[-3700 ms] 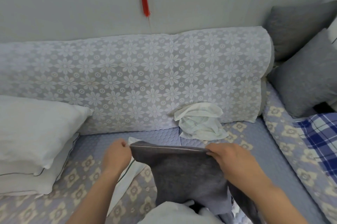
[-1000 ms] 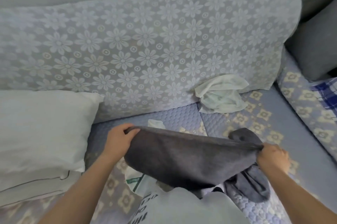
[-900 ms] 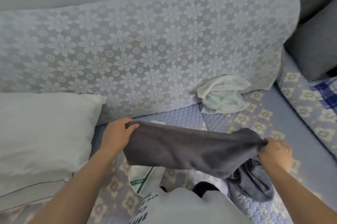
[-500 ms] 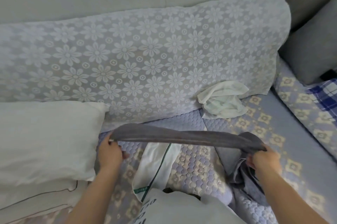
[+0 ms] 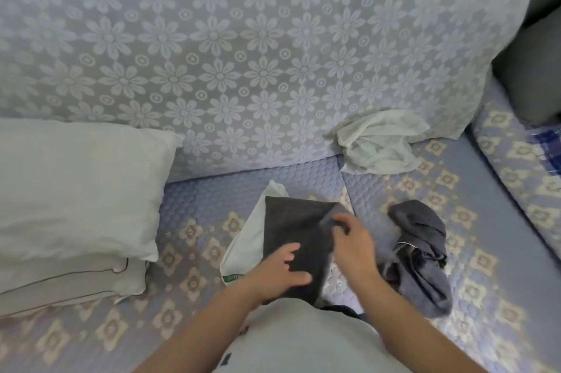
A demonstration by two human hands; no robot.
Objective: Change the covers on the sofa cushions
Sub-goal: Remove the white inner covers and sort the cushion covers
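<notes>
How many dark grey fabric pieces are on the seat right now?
2. A flat dark grey fabric cover lies under both hands, over a white cloth. A crumpled dark grey fabric heap lies to its right. More may be hidden beneath.

The near end of the dark grey cover (image 5: pixel 291 239) runs under the left hand (image 5: pixel 273 272) and behind the pale shirt front (image 5: pixel 303 339), so its lower hem cannot be seen. Under it, only the left strip and far corner of a white cloth (image 5: pixel 249 236) show. The right hand (image 5: pixel 352 242) is smeared by motion; whether its fingers (image 5: pixel 340 219) pinch the cover's far right corner or merely touch it cannot be told. The crumpled grey cover (image 5: pixel 422 254) toward the sofa's right side blurs at its near end. The grey cushions (image 5: pixel 534 75) and blue plaid cloth (image 5: pixel 546 141) are cut off by the right edge, and the white pillows (image 5: pixel 66 190) by the left.
</notes>
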